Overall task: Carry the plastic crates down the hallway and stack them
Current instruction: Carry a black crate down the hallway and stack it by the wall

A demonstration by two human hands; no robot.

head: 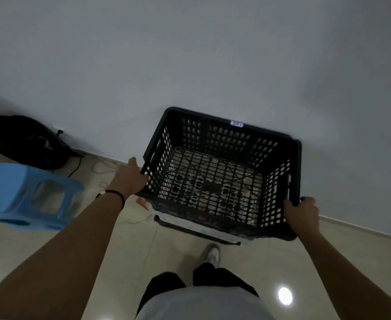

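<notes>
Against a pale wall (190,54), a person holds a black slatted plastic crate (220,176) over tiled floor (39,250), its long axis running left to right between the arms. Directly below it, the rim of a second black crate (197,232) shows, offset slightly toward the person, so the stack likely needs careful alignment. The left hand (129,179) grips the left end wall; the right hand (302,212) clamps the near right corner. A blue stool (28,192) stands well left.
</notes>
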